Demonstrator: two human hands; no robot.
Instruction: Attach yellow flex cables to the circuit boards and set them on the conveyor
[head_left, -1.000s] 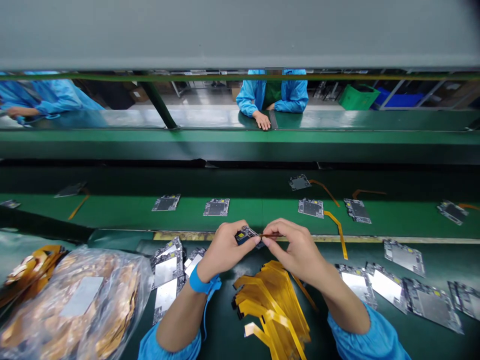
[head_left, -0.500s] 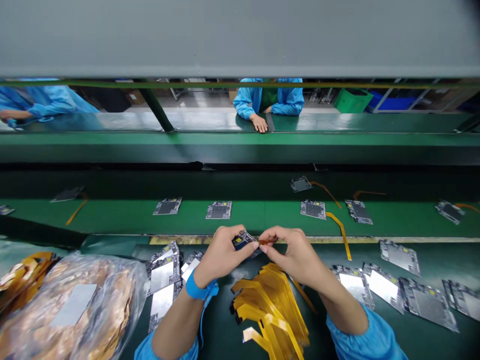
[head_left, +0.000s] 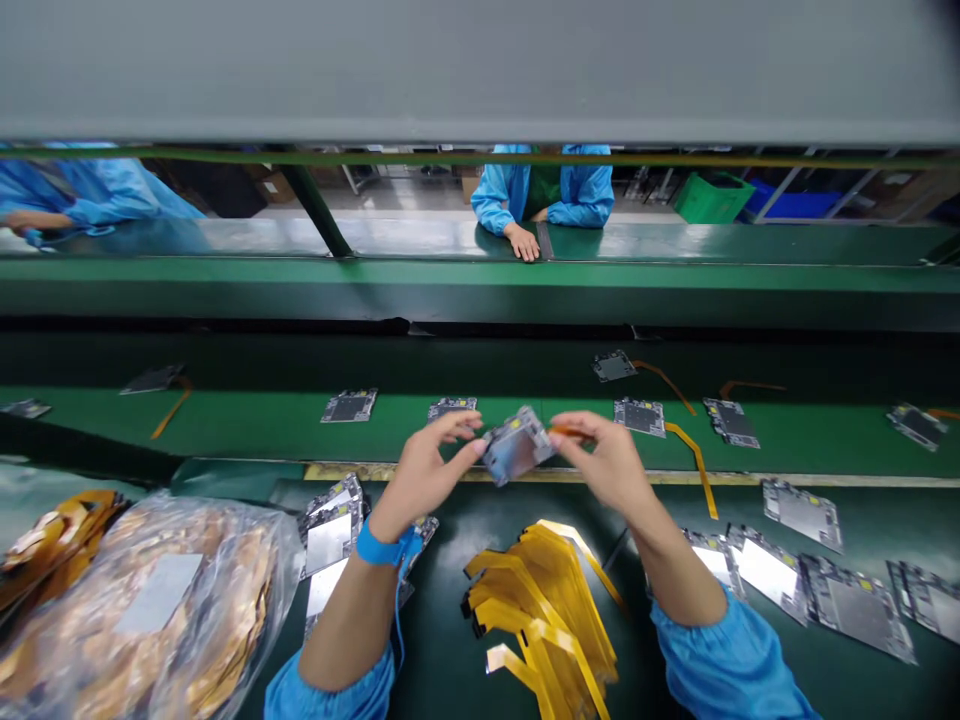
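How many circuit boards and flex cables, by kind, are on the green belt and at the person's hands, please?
Circuit boards on the green belt, including those partly hidden or cut off: 8
Raised circuit board between the left hand and right hand: 1
Flex cables on the belt: 5
Pinched flex cable in the right hand: 1
Total: 15

A broad grey panel point(head_left: 480, 70) spans above a dark green post point(head_left: 316, 212), with glossy floor point(head_left: 409, 195) and a green bin point(head_left: 712, 200) beyond.

White glare flares off a board point(head_left: 766, 568) at lower right! Mid-frame, the held board point(head_left: 517, 450) looks blurred; shadow darkens the belt point(head_left: 255, 418) along its upper strip.
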